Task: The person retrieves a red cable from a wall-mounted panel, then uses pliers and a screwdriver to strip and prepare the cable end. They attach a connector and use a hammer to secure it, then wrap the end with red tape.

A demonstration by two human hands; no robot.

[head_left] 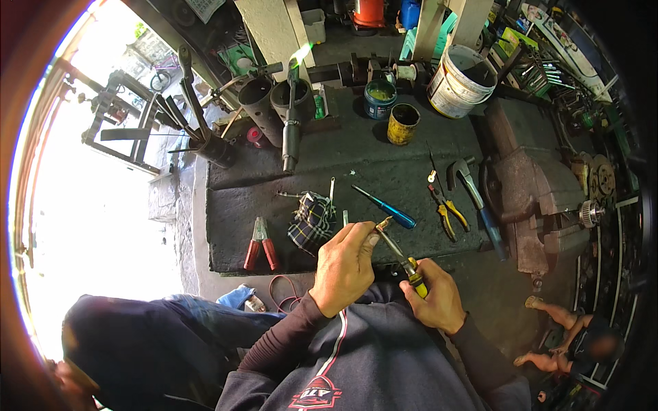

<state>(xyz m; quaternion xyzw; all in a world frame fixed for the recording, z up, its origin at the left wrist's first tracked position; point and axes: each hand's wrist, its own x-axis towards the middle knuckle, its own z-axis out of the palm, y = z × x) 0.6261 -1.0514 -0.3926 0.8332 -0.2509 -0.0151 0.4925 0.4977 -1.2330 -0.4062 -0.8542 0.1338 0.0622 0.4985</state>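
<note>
My left hand (pixel 348 259) is closed, pinching a small brass-coloured piece (pixel 385 222) between thumb and fingertips. In my right hand (pixel 437 296) is a screwdriver (pixel 393 246) with a yellow and black handle, its metal shaft slanting up-left to the brass piece. The tip is too small to make out clearly. Just beyond my hands a blue-handled screwdriver (pixel 394 212) lies on the dark bench (pixel 240 195). Left of it sits a bunched checkered cloth (pixel 312 222), with red-handled pliers (pixel 260 246) farther left. Yellow-handled pliers (pixel 449 214) and a blue-handled hammer (pixel 483 209) lie to the right.
A large vise (pixel 538 185) stands at the bench's right. Along the back are a yellow can (pixel 402 125), a blue tub (pixel 379 100), a white bucket (pixel 452 89) and metal tubes (pixel 260 106). One person (pixel 572 335) sits low at right; another (pixel 151 342) is close at left.
</note>
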